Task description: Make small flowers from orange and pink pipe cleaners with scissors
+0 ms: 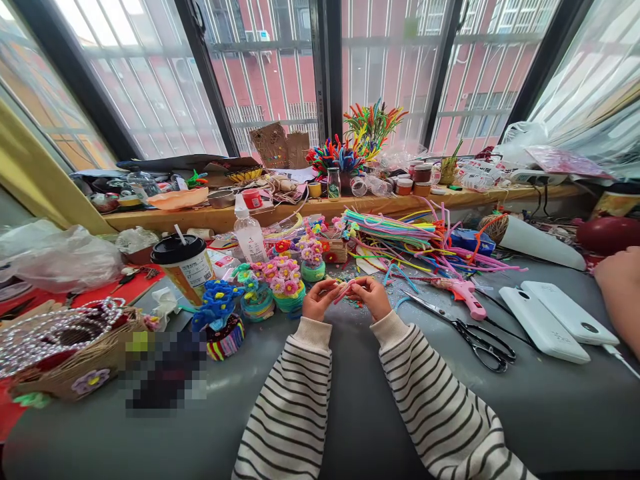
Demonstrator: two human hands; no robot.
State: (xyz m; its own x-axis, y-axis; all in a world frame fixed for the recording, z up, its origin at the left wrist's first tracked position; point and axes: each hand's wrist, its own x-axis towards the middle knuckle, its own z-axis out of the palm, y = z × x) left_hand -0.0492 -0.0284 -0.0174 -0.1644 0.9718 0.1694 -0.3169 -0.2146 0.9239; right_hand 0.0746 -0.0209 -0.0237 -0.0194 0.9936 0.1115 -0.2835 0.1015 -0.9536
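Over the middle of the grey table, my left hand (321, 299) and my right hand (371, 297) meet at the fingertips. Between them they pinch a short pink pipe cleaner (344, 291), which looks bent. Just left of my left hand stand small pots of pipe-cleaner flowers: a pink one (287, 280), a blue one (219, 313) and a green one (257, 293). A light blue pipe cleaner (397, 272) lies bent beyond my right hand. To its right are black-handled scissors (463, 327) and a pink glue gun (467, 298).
A pile of coloured pipe cleaners (400, 233) lies behind my hands. Two white power banks (545, 323) rest at right, near another person's arm (623, 293). A lidded drink cup (187, 267), a clear bottle (249, 237) and a bead-filled basket (80, 363) stand left.
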